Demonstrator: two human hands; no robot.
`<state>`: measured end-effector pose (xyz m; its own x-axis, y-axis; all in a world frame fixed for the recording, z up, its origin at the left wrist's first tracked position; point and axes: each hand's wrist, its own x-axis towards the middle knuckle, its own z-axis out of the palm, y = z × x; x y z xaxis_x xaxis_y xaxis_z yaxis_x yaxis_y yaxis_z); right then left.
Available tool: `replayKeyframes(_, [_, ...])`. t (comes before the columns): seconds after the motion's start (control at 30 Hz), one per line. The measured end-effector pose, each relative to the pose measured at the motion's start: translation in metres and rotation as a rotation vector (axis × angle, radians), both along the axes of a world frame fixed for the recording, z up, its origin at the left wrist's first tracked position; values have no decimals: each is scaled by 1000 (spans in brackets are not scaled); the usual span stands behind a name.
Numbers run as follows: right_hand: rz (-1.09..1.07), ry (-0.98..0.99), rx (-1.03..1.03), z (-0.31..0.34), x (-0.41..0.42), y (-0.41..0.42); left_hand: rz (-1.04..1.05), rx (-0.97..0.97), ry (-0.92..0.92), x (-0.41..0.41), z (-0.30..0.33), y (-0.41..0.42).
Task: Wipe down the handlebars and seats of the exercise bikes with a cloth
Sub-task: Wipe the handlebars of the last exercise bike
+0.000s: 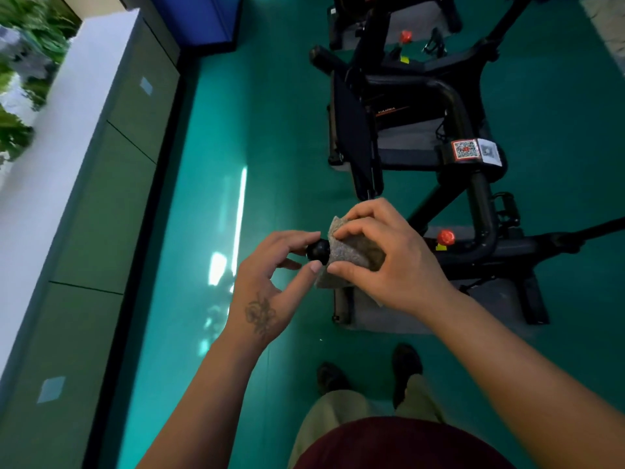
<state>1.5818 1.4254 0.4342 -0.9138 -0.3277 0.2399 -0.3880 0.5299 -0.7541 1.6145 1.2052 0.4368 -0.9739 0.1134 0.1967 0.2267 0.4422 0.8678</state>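
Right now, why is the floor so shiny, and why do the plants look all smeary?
Head view: the green floor mirrors a bright light as white streaks; the plants at the left edge are smeared by blur and wide-angle stretch; the hands and cloth stay fairly sharp.

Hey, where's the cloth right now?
In the head view, centre frame: the cloth is wrapped around the handlebar end, gripped by the right hand, with the left hand touching the tip.

Handlebar [318, 250] mostly under cloth [348, 255]
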Motion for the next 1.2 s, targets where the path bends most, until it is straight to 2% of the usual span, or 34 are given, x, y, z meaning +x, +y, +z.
replayKeyframes(0.3, [17, -39, -91, -5, -3, -7, 61, 13, -24, 9, -1, 5])
replayKeyframes(0.4, [-29, -82, -50, -5, -1, -1, 87, 25, -38, 10, -2, 7])
replayKeyframes(0.6, [48, -48, 59, -8, -3, 12, 99, 31, -48, 9, -2, 6])
replayKeyframes(0.9, [29, 14, -57, -1, -2, -12, 131, 53, -79, 7, 0, 7])
replayKeyframes(1.2, [41, -29, 73, -19, -2, 20, 158, 64, -107, 8, 1, 9])
